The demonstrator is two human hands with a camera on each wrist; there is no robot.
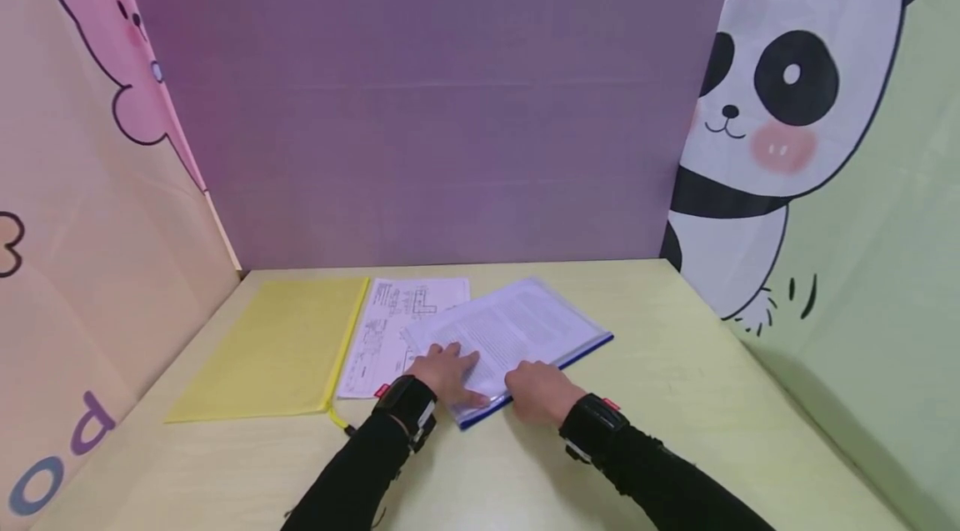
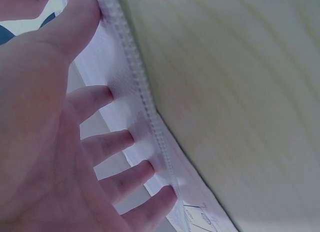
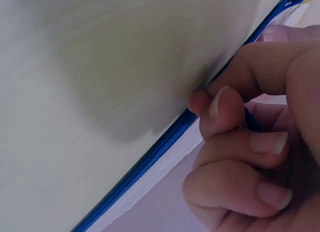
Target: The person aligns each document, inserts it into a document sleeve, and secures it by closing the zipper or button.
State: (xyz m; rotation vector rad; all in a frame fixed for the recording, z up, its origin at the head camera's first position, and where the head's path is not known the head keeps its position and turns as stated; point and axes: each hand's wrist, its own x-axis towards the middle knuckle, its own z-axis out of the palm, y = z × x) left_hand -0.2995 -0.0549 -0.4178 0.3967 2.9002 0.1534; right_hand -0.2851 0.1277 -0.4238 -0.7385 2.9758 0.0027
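A clear document pouch (image 1: 517,323) with printed pages showing through and a blue edge like a zip strip lies slantwise on the table. My left hand (image 1: 446,373) rests on its near-left part, fingers spread. In the left wrist view the fingertips (image 2: 122,139) press along the pouch's pale seam (image 2: 137,76). My right hand (image 1: 543,393) is at the blue edge (image 3: 150,162). Thumb and forefinger pinch that edge, and the other fingers curl in. Whether a zip pull sits between them is hidden.
Left of the pouch lies a printed drawing sheet (image 1: 382,331), partly under it. Beside that sheet is a yellow zip pouch (image 1: 277,348) with a pull cord at its near corner. A purple panel (image 1: 450,97) stands behind the wooden table (image 1: 675,398).
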